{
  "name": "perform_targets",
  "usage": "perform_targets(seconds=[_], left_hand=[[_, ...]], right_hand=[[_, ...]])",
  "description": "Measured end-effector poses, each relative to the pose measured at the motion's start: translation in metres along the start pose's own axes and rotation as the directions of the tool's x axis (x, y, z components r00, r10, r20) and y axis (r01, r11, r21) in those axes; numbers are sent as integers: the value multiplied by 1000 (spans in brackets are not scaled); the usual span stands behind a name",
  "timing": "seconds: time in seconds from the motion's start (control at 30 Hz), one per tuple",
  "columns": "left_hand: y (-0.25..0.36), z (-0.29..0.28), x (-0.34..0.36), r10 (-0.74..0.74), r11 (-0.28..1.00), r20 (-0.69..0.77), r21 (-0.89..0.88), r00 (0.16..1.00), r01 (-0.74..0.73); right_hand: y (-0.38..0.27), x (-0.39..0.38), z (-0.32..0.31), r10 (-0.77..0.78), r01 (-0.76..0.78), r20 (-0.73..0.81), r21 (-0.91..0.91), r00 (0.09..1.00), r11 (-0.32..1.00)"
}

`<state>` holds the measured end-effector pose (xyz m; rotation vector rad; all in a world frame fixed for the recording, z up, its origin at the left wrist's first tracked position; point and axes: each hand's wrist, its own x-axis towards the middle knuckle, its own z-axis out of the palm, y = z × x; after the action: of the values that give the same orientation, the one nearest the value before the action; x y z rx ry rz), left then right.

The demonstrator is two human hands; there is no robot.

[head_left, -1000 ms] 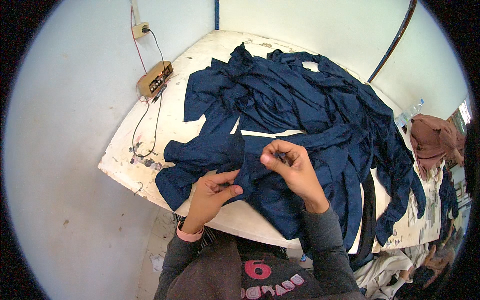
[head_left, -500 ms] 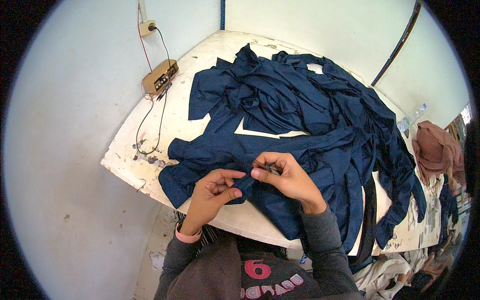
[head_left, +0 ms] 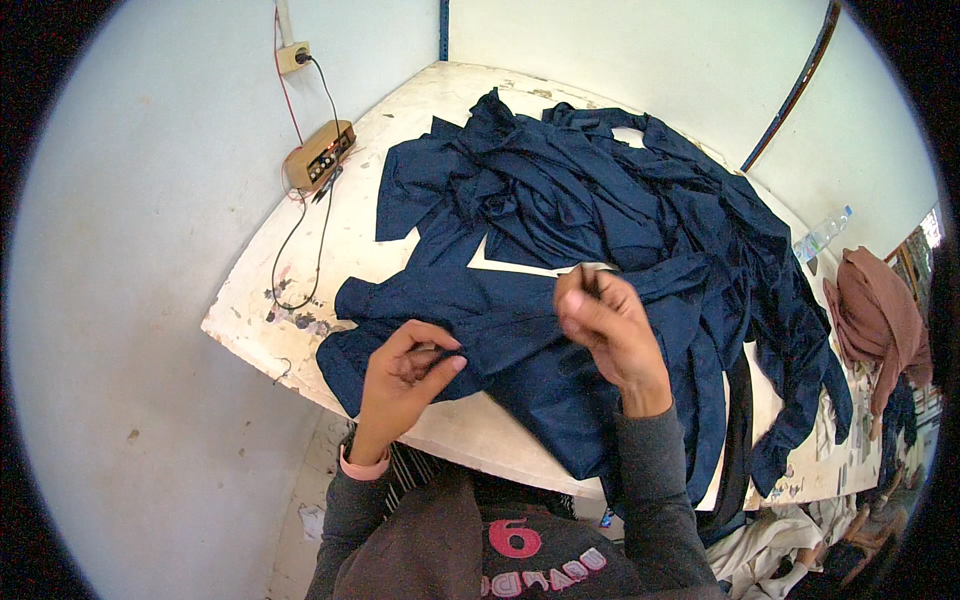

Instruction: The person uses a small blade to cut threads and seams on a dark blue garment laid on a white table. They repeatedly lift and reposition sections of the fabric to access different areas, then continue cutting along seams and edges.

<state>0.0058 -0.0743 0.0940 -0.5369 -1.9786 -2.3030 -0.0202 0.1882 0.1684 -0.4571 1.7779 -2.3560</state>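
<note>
A navy garment (head_left: 520,320) lies spread over the near part of the table. My left hand (head_left: 405,378) is at its left part, fingers curled and thumb close to the index tip; whatever sits between them is too small to make out. Above the cloth to the right, my right hand (head_left: 610,325) is raised and closed, blurred by motion. A small dark tool shows at its fingers, its kind unclear. More navy garments (head_left: 570,190) are heaped behind, their folds running down the right side.
The pale, worn table (head_left: 255,290) meets walls at left and back. A brown box with knobs (head_left: 320,155) and cables stands by the left wall. At the right are a clear bottle (head_left: 825,232) and brown cloth (head_left: 875,310). Pale cloth (head_left: 765,550) lies below the table's right edge.
My right hand has lifted away from the left one, up and to the right. The left hand has shifted slightly left and up. The garments lie much as before.
</note>
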Motion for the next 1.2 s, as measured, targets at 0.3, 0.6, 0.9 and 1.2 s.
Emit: perform_targets(seconds=[0.3, 0.6, 0.9, 1.2], left_hand=[[21, -180, -22, 258, 956, -745, 104, 615, -276], [45, -191, -116, 383, 915, -715, 205, 585, -348], [52, -136, -64, 295, 898, -712, -22, 638, -440], [-24, -191, -62, 52, 993, -828, 101, 559, 58]], right_hand=[[-3, -31, -31, -307, -67, -103, -990, 946, 124], [32, -129, -177, -613, -326, -342, -935, 712, 143], [-149, 51, -206, -796, -200, -143, -979, 589, 28], [-26, 158, -123, -457, 164, 80, -975, 886, 147]])
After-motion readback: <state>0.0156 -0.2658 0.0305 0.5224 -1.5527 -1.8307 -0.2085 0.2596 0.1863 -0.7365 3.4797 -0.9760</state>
